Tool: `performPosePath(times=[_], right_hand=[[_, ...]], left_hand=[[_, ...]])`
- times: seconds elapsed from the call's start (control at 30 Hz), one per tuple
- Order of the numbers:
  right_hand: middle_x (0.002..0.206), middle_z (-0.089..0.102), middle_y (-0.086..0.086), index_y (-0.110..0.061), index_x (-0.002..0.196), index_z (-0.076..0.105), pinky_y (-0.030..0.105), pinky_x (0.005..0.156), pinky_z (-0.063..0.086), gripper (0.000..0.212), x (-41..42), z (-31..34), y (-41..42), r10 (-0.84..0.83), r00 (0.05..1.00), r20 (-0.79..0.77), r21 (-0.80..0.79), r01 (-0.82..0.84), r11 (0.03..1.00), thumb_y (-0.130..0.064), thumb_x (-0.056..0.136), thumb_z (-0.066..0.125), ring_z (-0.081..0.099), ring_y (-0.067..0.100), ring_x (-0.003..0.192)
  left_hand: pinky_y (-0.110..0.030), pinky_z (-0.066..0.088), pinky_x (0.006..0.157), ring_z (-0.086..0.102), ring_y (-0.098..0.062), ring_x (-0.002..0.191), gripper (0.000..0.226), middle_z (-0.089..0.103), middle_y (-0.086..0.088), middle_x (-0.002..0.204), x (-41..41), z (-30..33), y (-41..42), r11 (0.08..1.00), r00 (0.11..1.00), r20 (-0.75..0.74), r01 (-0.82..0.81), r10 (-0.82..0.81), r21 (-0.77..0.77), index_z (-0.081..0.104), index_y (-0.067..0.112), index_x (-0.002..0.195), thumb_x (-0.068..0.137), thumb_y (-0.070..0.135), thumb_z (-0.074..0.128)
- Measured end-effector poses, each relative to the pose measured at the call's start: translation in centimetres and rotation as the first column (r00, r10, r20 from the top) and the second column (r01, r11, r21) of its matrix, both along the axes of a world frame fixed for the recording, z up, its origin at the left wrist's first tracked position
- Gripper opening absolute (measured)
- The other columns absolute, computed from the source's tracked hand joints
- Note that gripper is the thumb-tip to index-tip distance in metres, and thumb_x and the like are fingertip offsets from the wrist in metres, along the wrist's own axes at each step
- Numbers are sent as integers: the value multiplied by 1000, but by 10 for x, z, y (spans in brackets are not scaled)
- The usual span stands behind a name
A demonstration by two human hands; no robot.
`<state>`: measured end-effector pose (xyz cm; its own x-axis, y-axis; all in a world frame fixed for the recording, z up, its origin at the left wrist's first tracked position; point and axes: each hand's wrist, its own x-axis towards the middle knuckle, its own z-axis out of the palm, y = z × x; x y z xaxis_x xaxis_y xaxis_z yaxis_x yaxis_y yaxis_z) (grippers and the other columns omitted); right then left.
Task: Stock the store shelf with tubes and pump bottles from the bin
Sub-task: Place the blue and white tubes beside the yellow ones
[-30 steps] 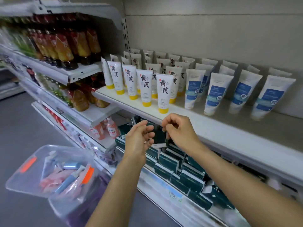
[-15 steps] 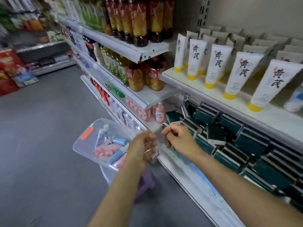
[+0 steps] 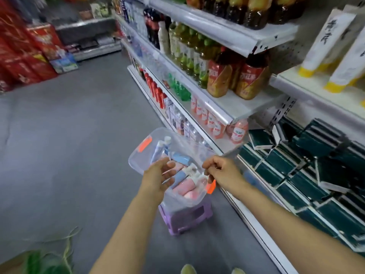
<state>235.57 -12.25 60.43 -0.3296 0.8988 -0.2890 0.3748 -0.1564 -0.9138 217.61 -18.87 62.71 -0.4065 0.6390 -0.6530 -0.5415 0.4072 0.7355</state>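
head view: bin (image 3: 138, 155) of tubes (image 3: 182, 185) sits on a purple stool (image 3: 185, 218), just beside the shelf (image 3: 227, 113). left hand (image 3: 160, 175) hovers over bin, fingers loosely spread, holding nothing. right hand (image 3: 221, 171) above bin, fingers curled; contents cannot be told.

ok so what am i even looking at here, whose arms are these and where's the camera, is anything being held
The picture comes from one wide-angle camera worn on a person's head, looking forward and down, so the two bare arms are that person's own. No robot is involved. They stand in a shop aisle beside a store shelf of drinks. Below the hands sits a clear bin with orange handles, resting on a purple stool on the grey floor. Inside it lie pink, blue and white tubes. The left hand hovers over the bin with relaxed fingers and nothing in its grip. The right hand has curled fingers, also holding nothing I can see.
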Motion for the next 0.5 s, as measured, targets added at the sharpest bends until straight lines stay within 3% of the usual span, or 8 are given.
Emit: performPosePath(times=[0.13,0.33,0.5], right_hand=[[71,63,4,-16,80,62,19,42,39,31,-19,-7,19,26,999,47,-68,-23,997,9,88,45,55,14,48],[77,66,8,-14,84,63,25,46,40,27,-51,-31,55,115,988,98,-174,-97,980,6,88,47,57,17,54],[80,67,9,-13,90,63,26,47,41,24,-94,-57,100,208,973,99,-273,-174,946,4,88,47,58,18,57]], left_hand=[[-26,48,60,59,-15,67,9,67,-1,81,-32,-13,10,996,996,28,-89,89,-16,65,16,93,93,19,56],[-32,52,77,60,-18,71,10,67,-3,79,-60,-33,31,981,980,61,-185,189,-56,65,13,92,93,18,56],[-28,49,63,57,-16,64,12,65,-2,77,-87,-55,72,964,966,62,-243,250,-103,64,13,88,94,17,55]])
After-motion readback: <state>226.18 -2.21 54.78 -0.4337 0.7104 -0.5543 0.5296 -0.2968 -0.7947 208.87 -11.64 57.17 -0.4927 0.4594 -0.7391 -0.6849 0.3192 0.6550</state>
